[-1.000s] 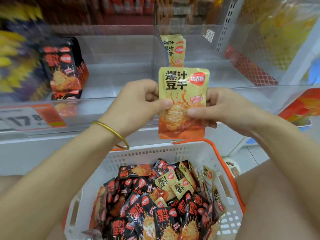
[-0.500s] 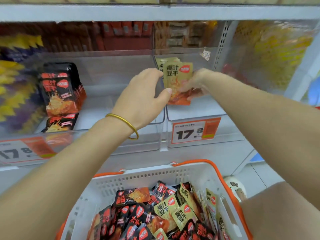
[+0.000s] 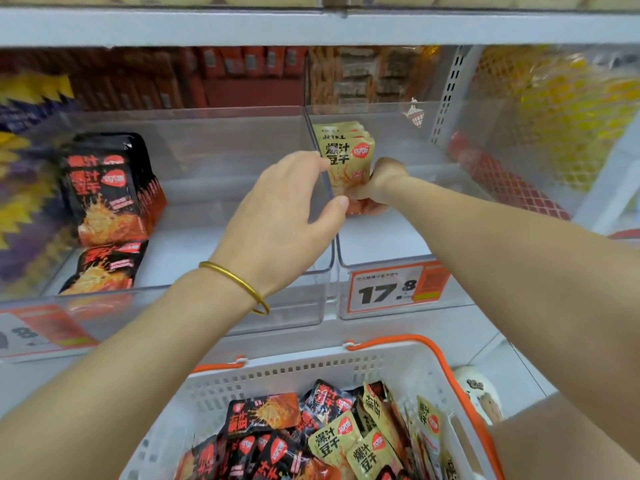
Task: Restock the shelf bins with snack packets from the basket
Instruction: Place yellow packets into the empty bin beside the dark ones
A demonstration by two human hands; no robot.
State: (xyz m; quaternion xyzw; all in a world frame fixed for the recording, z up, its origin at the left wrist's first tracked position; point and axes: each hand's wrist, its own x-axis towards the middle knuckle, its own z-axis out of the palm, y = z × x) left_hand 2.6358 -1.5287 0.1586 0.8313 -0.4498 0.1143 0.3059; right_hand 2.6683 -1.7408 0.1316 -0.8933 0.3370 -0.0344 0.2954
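Note:
A yellow snack packet [image 3: 349, 161] stands upright in the right clear bin [image 3: 381, 261], in front of a few identical packets. My right hand [image 3: 375, 188] reaches into that bin and grips the packet's lower part. My left hand [image 3: 277, 216], with a gold bangle on the wrist, spans the packet's left edge at the divider between the bins, index tip high and thumb tip low. Below, the white basket [image 3: 277, 379] with orange handles holds several black and yellow packets [image 3: 346, 441].
The left clear bin [image 3: 221, 188] holds a row of upright black packets [image 3: 107, 192] at its left side and one lying flat in front. An orange price tag reading 17.8 [image 3: 388, 289] hangs on the right bin's front. A shelf board [image 3: 311, 26] runs overhead.
Both hands have carried the yellow packet from above the basket up and forward into the right bin, where it now stands against the packets behind it. The view has tilted upward.

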